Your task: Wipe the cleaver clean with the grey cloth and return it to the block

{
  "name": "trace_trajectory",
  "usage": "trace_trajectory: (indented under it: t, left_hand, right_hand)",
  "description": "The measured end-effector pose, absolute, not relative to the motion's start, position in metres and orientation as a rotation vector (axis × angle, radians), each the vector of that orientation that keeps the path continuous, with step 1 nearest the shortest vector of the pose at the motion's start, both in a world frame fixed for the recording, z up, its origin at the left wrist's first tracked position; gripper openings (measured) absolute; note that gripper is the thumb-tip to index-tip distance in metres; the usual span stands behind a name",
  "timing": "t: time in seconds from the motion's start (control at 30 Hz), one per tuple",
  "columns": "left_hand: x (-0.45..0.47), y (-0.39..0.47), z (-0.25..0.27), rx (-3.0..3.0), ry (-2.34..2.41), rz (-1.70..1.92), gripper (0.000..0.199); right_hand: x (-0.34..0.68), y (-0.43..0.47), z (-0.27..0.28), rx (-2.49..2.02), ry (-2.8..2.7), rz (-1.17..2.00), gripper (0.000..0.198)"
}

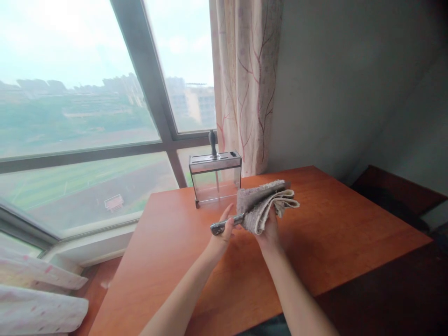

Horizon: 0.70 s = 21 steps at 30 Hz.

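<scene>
A knife (269, 192) with a broad blade and a dark handle is held above the table, its blade pointing right. My left hand (224, 228) grips the handle, thumb over it and index finger stretched out. Folded around the blade is a thick grey towel (254, 221), which covers the blade's lower edge and part of its far side. My right hand (269, 228) clasps the towel from below; most of its fingers are hidden behind the cloth. Just beyond stands a clear-sided knife block (215, 161) with another dark-handled tool upright in its top slot.
The reddish-brown wooden table (168, 261) has its far edge near the window (84, 102) and a patterned curtain (245, 84). A second curtain (38, 298) hangs at the lower left. A dark wooden piece of furniture (402, 191) stands at the right.
</scene>
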<state>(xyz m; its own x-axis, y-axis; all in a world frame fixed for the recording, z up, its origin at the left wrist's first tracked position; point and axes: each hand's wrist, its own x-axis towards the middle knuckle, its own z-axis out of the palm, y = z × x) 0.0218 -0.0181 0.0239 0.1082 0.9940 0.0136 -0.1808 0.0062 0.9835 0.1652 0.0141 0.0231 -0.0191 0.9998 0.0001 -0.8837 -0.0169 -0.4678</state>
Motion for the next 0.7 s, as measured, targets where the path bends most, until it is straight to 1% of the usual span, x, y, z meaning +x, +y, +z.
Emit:
trace_trajectory:
  t: [0.1, 0.23, 0.4, 0.5, 0.57, 0.7]
  left_hand:
    - [0.031, -0.021, 0.023, 1.025, 0.913, 1.314, 0.067]
    - [0.034, -0.017, 0.017, 1.0, 0.951, 1.514, 0.059]
    - [0.027, -0.015, 0.019, 1.003, 0.985, 1.515, 0.05]
    - [0.026, -0.018, 0.028, 1.017, 0.92, 1.478, 0.049]
    - [0.027, -0.02, 0.034, 1.01, 0.887, 1.422, 0.051]
    - [0.023, -0.022, 0.039, 0.933, 0.847, 1.32, 0.066]
  right_hand:
    - [0.151, 0.008, 0.019, -0.391, -0.428, 1.624, 0.031]
    - [0.136, -0.001, 0.014, -0.45, -0.452, 1.577, 0.034]
    - [0.131, -0.004, 0.014, -0.504, -0.51, 1.526, 0.04]
    - [0.134, -0.001, 0.014, -0.513, -0.486, 1.493, 0.037]
    - [0.139, 0.001, 0.014, -0.496, -0.465, 1.494, 0.034]
    - [0.153, 0.009, 0.015, -0.424, -0.382, 1.506, 0.029]
